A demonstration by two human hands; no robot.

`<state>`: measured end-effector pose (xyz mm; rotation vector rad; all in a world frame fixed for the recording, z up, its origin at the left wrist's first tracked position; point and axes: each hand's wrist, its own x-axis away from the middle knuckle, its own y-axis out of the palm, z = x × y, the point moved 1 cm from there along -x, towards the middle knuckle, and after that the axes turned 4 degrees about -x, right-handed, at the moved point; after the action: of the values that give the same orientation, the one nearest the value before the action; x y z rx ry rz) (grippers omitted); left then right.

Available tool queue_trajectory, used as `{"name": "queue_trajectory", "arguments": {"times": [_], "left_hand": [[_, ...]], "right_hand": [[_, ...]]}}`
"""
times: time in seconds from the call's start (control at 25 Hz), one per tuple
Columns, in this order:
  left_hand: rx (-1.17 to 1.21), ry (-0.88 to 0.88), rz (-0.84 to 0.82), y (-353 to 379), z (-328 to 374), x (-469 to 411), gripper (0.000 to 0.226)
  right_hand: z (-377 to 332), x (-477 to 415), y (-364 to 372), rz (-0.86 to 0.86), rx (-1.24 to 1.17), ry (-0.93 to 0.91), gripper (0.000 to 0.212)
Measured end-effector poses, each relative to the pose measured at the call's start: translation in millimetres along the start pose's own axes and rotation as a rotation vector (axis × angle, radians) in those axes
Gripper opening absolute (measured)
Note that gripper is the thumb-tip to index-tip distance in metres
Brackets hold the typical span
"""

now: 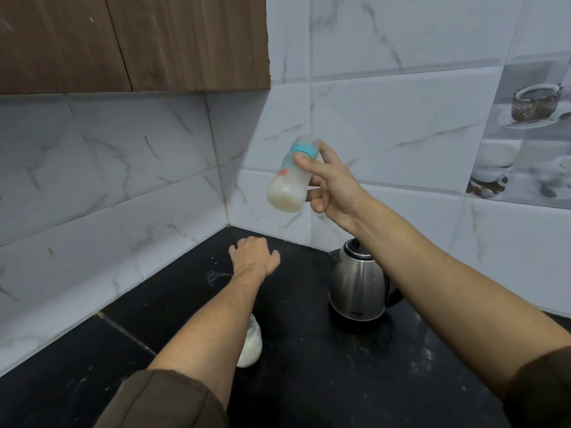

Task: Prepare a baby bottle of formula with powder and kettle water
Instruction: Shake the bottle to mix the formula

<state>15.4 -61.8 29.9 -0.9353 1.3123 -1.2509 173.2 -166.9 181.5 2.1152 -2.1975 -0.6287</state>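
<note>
Plastic baby bottle (pixel 289 180), teal collar, milky mix pooled at base; aloft, tilted, blurred, well above black counter (pixel 309 381). Step likely shaking to blend. To do well: firm hold at collar, short wrist swings, seal tight, check for lumps. Bottle sits left of right hand (pixel 333 186); index finger across collar, other fingers curled by base. Left hand (pixel 253 254) palm down on counter, fingers bent, holding nothing. Steel kettle (pixel 357 282) below; powder jar (pixel 251 344) part-hidden under left forearm.

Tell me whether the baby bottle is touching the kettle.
Apart. Head view: right hand holds the baby bottle aloft, wall tile visible between it and the kettle.
</note>
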Motion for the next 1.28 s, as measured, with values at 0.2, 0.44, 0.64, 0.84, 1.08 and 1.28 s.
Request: {"name": "queue_trajectory", "arguments": {"times": [0.2,0.44,0.64,0.84,1.08,1.28], "left_hand": [[0.01,0.001,0.022,-1,-2,-1,0.045],[0.008,-0.008,0.005,-3,-6,-1,0.047],[0.009,-0.009,0.005,-2,-10,1,0.044],[-0.011,0.0,-0.007,-1,-8,3,0.046],[-0.009,0.006,-0.001,-6,-5,1,0.047],[-0.013,0.003,0.015,-6,-8,1,0.047]], "right_hand": [[-4,-21,-8,0.315,-0.367,0.044,0.062],[-2,3,10,0.004,-0.081,0.052,0.033],[-3,-4,3,0.103,-0.226,0.216,0.032],[3,4,9,-0.04,-0.128,0.11,0.03],[-2,-5,14,0.018,-0.14,0.198,0.034],[-9,-13,3,0.157,-0.274,0.071,0.046]]}}
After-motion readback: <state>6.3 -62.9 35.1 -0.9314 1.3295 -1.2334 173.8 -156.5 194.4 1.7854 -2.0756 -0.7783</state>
